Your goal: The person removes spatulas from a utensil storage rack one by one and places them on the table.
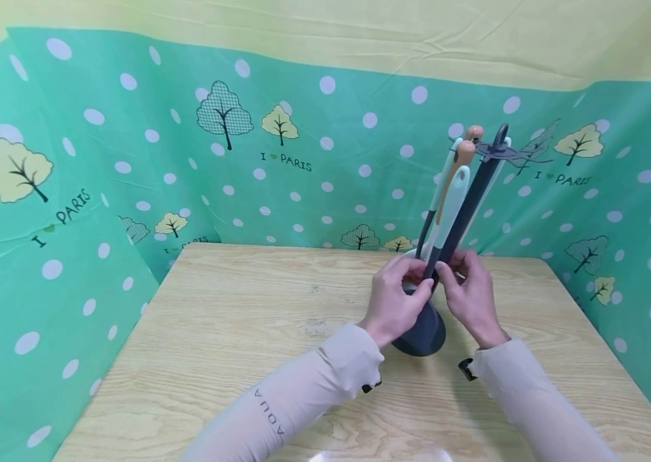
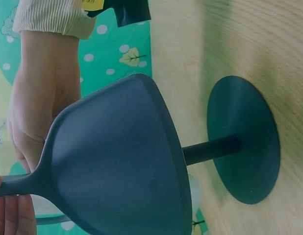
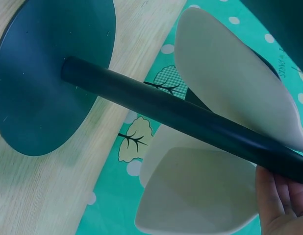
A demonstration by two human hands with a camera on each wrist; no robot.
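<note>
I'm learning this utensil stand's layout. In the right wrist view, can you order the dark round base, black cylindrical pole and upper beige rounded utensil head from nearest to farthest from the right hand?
1. Black cylindrical pole: against the right hand.
2. Upper beige rounded utensil head: across the pole, above it.
3. Dark round base: at the pole's far end, left.

Dark turner partly outside left-wrist view
</note>
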